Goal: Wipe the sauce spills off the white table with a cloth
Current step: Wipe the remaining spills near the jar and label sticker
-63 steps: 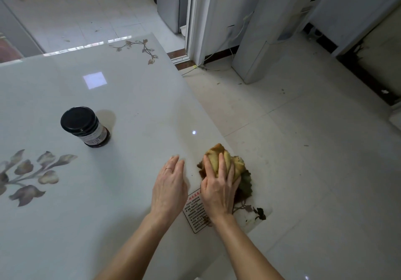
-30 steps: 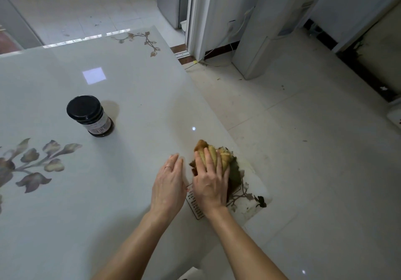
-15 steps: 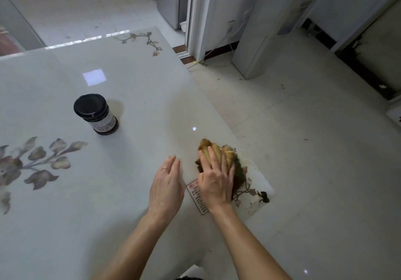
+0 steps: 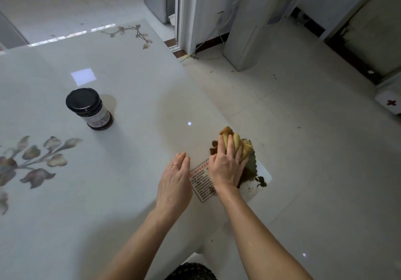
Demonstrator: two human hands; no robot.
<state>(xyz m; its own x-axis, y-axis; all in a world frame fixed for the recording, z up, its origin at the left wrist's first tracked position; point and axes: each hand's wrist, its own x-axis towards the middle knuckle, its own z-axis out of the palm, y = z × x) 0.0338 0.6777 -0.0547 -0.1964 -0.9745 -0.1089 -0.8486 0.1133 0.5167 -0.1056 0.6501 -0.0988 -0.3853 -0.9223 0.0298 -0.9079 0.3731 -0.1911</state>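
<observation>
Surface: a glossy white table (image 4: 130, 84) with grey-brown leaf prints at the left side (image 4: 30, 160) and at the far corner (image 4: 130, 32). A printed sticker (image 4: 200, 181) with red text lies flat near the right near corner. A dark jar (image 4: 89, 111) with a black lid stands upright, well apart from both hands. The room has a pale tiled floor (image 4: 303, 171), white door frames beyond the table, and a white box with a red cross (image 4: 390, 102) at the right edge.

Cloth (image 4: 226, 132): a crumpled bundle, yellow-tan at the far end, dark brown-green at the near end. It lies on the table's right near corner, just beside the sticker. Dark marks (image 4: 260, 181) show next to it; sauce or print cannot be told.

Orientation: the long axis runs from the near corner away from the person, leaning slightly left. The yellow end points away.

Right hand (image 4: 225, 166): palm down on the cloth, fingers spread and extended, pressing it.

Left hand (image 4: 174, 182): flat on the bare table, fingers together and straight, holding nothing. A ring (image 4: 175, 165) is on one finger.
</observation>
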